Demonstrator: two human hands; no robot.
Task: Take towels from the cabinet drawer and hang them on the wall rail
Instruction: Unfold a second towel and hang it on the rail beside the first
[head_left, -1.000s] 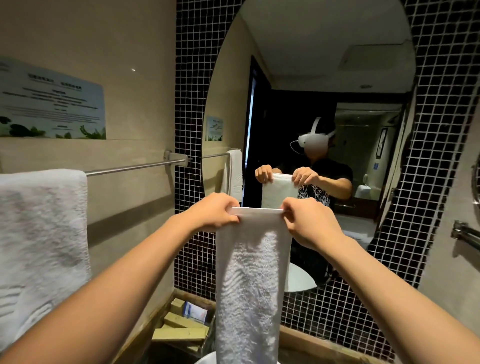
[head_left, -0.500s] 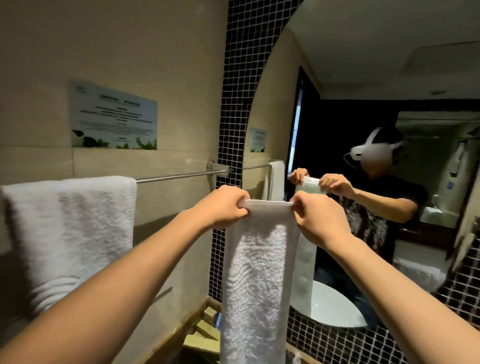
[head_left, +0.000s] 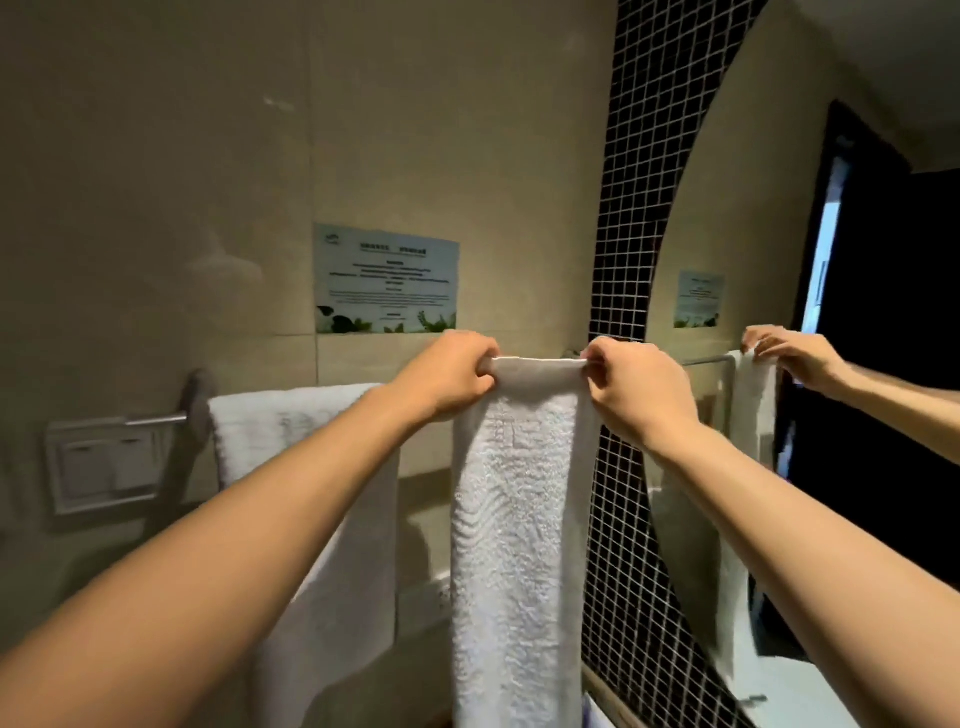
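A narrow white towel (head_left: 514, 525) hangs straight down in front of me, held up by its folded top edge. My left hand (head_left: 447, 371) grips the top left corner and my right hand (head_left: 631, 384) grips the top right corner. The towel's top sits at about the height of the metal wall rail (head_left: 156, 419), whose right part is hidden behind my hands and the towel. A larger white towel (head_left: 280, 431) is draped over the rail's left part, just beside my left forearm.
A notice sign (head_left: 387, 278) is fixed to the beige wall above the rail. A wall switch plate (head_left: 101, 465) sits at the left. Black mosaic tile (head_left: 623, 249) and a mirror (head_left: 810, 291) stand at the right, close to my right hand.
The view has swung left toward the wall. Both hands have carried the narrow towel left and up to rail height, closer to the wall and next to the hung towel.
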